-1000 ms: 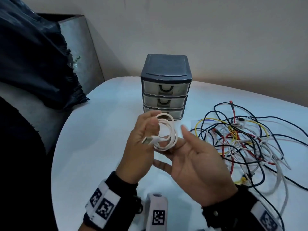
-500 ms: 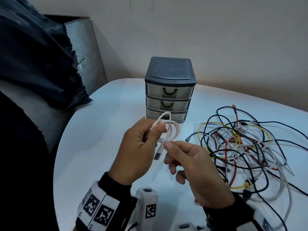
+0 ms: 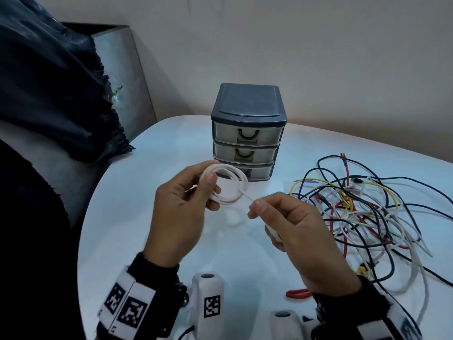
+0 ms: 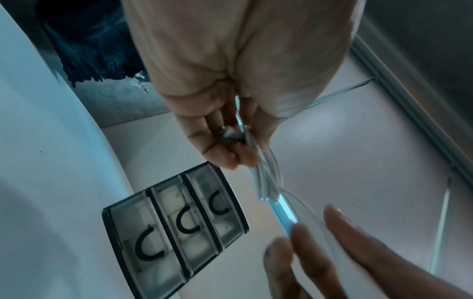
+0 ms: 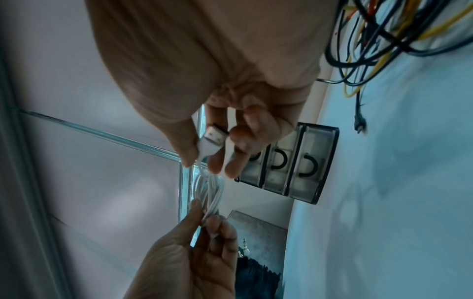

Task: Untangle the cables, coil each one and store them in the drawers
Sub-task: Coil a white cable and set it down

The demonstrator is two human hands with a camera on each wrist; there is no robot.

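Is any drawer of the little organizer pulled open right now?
No, all three fronts of the drawer unit sit flush and closed in the head view.

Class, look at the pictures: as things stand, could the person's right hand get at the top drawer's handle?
Probably not yet. The right hand pinches the white cable's plug end, so it is busy; nothing blocks the top drawer's handle on the drawer unit otherwise.

Head view looks down over table; wrist views close, sharing drawer unit (image 4: 176, 228).
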